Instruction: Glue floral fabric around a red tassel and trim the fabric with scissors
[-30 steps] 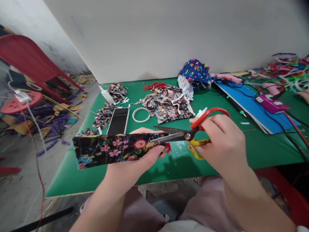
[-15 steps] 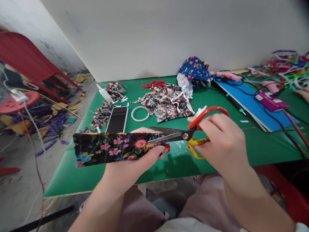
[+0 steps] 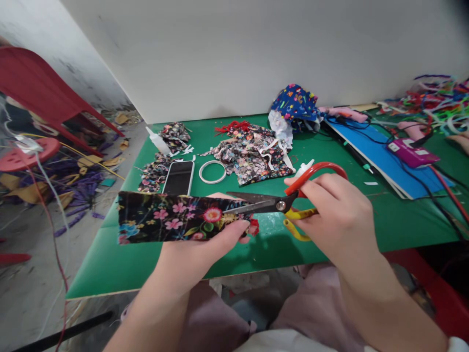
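Note:
A strip of black floral fabric (image 3: 161,217) is pinched by my left hand (image 3: 205,254), thumb on top near its right end. My right hand (image 3: 340,210) grips scissors (image 3: 281,206) with one red and one yellow handle. The scissor blades are parted and point left, with the lower blade lying over the right part of the strip. Fingers of my left hand are partly hidden under the fabric. Just beyond the strip lie a phone (image 3: 179,177) and a white ring (image 3: 213,172). Behind the scissors is a white nozzle-tipped bottle (image 3: 304,168), partly covered by my right hand.
On the green table (image 3: 120,264) are floral scraps (image 3: 256,156), a white bottle (image 3: 158,142), a blue patterned cloth bundle (image 3: 295,105), a blue folder (image 3: 370,151), a purple box (image 3: 412,153) and cables. At the right edge part of another person's hand (image 3: 461,142) shows.
The free left end of the fabric strip has risen and shifted slightly right. Both hands and the scissors stay nearly in place.

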The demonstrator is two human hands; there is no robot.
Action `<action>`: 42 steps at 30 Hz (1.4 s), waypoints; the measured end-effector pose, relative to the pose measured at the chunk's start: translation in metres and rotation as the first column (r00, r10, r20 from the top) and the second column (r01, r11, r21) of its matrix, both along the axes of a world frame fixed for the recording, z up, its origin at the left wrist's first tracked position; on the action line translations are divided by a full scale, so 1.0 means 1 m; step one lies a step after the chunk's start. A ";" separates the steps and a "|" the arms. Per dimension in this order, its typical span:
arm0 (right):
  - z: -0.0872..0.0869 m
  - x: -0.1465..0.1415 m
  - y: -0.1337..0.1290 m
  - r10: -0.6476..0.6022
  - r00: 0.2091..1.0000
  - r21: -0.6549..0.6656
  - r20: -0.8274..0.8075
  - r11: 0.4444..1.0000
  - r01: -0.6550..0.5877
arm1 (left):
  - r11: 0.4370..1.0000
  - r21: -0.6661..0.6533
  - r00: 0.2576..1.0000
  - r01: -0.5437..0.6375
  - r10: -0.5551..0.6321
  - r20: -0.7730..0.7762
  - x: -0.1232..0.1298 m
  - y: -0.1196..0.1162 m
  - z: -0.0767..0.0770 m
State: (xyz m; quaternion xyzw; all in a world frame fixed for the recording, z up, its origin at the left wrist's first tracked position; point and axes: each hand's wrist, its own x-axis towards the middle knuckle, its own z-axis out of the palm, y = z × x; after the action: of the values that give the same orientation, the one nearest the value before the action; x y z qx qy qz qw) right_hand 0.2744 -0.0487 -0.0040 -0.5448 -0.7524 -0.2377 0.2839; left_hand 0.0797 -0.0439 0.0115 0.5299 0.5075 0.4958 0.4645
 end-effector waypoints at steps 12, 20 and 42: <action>-0.001 -0.001 -0.001 -0.016 1.000 -0.023 -0.018 1.000 0.015 | 0.986 -0.153 0.990 0.059 -0.037 0.139 0.001 0.000 -0.001; -0.001 -0.001 -0.001 -0.035 0.999 -0.028 -0.014 0.999 0.035 | 0.991 -0.126 0.996 0.041 -0.031 0.082 0.000 0.001 0.000; -0.017 -0.026 0.015 -0.185 0.341 -0.382 -0.922 0.585 -0.715 | 0.918 -0.172 0.932 0.359 -0.340 0.127 0.003 0.020 -0.025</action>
State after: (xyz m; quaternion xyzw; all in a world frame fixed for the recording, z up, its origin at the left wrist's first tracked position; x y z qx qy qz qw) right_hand 0.2482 -0.0341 -0.0213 -0.4900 -0.5779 0.4933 0.4273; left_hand 0.0823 -0.0235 -0.0136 0.5408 0.4277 0.3779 0.6179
